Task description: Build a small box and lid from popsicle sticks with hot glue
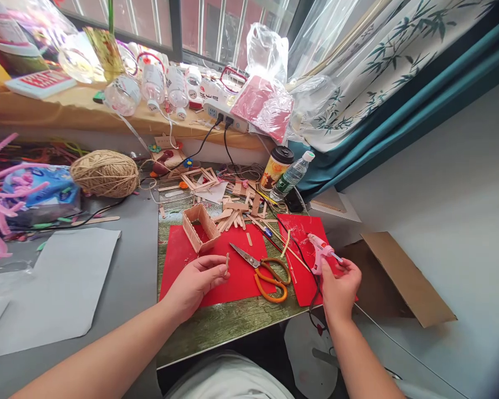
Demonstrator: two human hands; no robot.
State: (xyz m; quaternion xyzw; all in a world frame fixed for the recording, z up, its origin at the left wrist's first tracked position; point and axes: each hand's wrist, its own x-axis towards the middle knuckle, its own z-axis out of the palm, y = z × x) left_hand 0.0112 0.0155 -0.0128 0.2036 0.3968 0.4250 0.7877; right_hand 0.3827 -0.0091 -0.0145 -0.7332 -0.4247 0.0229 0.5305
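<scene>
Nearest the camera, the left hand (197, 280) pinches a short wooden stick (227, 264) upright between thumb and fingertips, its tip raised just above the red sheet (237, 277), probably so that its end stays free. The right hand (340, 282) is closed around the grip of a pink glue gun (321, 250), nozzle pointing to the right and away from the stick; its black cord (305, 260) trails across a second red sheet (301, 233) and over the edge of the tabletop (224, 324). The two hands are well apart.

Between them lie orange-handled scissors (266, 270), blades open, partly on the red sheet. Just beyond the left hand stands a small open box of sticks (200, 226), walls up and open at the top, on the same red sheet, which seems to serve as a mat against glue. Behind it a loose heap of sticks (235, 213) and a flat stick frame (199, 178) lie in easy reach.

Farther left, a grey sheet (62, 288) lies flat, with a ball of twine (105, 173) and pink pipe cleaners (0, 199) past it. A lidded cup (276, 166) and a water bottle (291, 176) lean together near the curtain (382, 72). A power strip (227, 113) sits on the cluttered window ledge, and a piece of cardboard (407, 282) lies off to the right.
</scene>
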